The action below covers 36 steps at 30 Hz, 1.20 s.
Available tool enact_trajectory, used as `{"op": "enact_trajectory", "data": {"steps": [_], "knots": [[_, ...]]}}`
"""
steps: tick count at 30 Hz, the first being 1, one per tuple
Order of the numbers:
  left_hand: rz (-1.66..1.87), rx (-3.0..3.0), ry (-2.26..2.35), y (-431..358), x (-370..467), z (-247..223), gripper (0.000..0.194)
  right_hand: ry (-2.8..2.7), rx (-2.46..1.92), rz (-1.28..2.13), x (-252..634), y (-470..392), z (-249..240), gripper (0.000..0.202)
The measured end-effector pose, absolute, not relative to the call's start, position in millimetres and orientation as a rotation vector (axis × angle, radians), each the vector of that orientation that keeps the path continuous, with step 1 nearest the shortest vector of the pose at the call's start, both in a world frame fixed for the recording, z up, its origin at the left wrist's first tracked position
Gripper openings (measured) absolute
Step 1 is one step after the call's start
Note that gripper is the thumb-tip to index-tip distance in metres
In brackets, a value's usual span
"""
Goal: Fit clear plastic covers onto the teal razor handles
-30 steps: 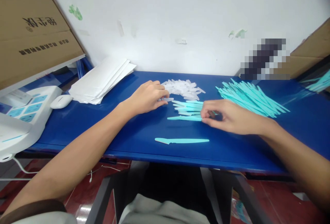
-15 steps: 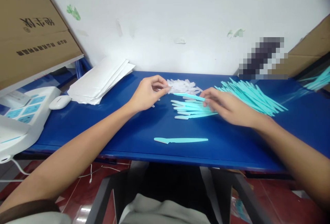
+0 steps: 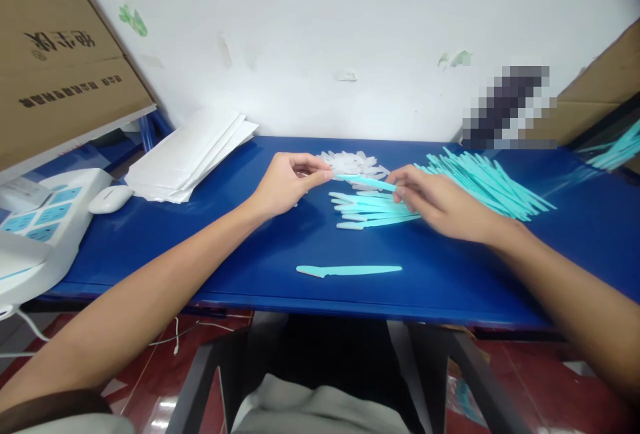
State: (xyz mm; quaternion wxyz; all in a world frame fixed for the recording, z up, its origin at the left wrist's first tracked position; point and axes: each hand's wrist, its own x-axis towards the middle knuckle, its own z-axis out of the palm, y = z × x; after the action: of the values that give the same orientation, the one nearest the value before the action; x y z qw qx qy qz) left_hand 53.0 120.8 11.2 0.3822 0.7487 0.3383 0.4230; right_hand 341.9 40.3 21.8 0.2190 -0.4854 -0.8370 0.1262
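Observation:
My right hand point(image 3: 433, 197) pinches the handle end of a turquoise razor point(image 3: 373, 183) between thumb and fingers. At the razor's other end, my left hand point(image 3: 293, 181) has its thumb and fingertips pressed together; a small clear cap seems to be between them, partly hidden. Behind the razor lies a pile of translucent caps point(image 3: 357, 162). Several turquoise razors point(image 3: 367, 209) with pale tips lie side by side just below it. One single razor point(image 3: 350, 271) rests nearer the table's front edge.
A bigger heap of turquoise razors point(image 3: 487, 181) lies to the right on the blue table point(image 3: 240, 254). At the left are white envelopes point(image 3: 187, 154), a white mouse point(image 3: 111, 199), a white device point(image 3: 75, 221) and a cardboard box point(image 3: 70, 54).
The razor's tip and my left fingertips have come together; there was a small gap between them before. The view has shifted slightly.

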Motion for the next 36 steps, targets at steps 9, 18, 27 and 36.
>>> {"op": "enact_trajectory", "data": {"steps": [9, 18, 27, 36], "knots": [[1.004, 2.284, 0.750, 113, 60, 2, 0.026, -2.357, -1.311, 0.352, 335, 39, 16, 0.024], [0.488, 3.147, 0.940, 141, 11, 33, 0.033, -2.385, -1.329, 0.049, 347, 44, 20, 0.022], [0.175, 2.918, 0.854, 143, -1, 40, 0.016, -2.425, -1.437, 0.004, 348, 40, 20, 0.024], [0.039, 2.819, 0.854, 131, 12, 40, 0.018, -2.718, -1.110, 0.902, 304, 15, 31, 0.025]]}}
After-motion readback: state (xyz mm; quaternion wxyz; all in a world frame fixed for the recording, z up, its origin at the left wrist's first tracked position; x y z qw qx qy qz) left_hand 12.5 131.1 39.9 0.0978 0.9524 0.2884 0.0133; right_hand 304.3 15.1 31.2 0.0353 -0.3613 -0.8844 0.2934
